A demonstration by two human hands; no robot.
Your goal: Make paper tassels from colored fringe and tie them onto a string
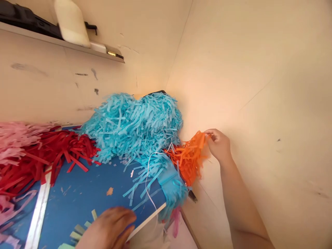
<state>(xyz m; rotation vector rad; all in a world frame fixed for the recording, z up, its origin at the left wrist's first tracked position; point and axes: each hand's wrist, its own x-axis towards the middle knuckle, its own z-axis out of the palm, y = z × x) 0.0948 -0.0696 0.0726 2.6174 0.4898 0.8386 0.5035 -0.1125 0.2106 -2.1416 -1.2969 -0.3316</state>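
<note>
My right hand (pixel 218 143) pinches the upper right end of a bundle of orange fringed paper (pixel 190 157), lifted beside the table's right corner. My left hand (pixel 109 226) is low over the front of the blue table (pixel 103 190), its fingers curved together; what they hold, if anything, is hidden. Pale green paper strips (pixel 77 231) show beside it. A large heap of light blue fringed paper (pixel 135 121) fills the table's back right. From it a blue fringed piece (pixel 172 186) hangs over the corner, and a thin white string (pixel 147 176) runs down across the table.
Red fringed paper (pixel 52 152) and pink fringed paper (pixel 18 140) lie on the left. Above, a wall shelf (pixel 62 43) bears a cream bottle (pixel 71 22) and a black object (pixel 28 19). Walls meet behind the table. A pink strip (pixel 176 221) hangs below its right corner.
</note>
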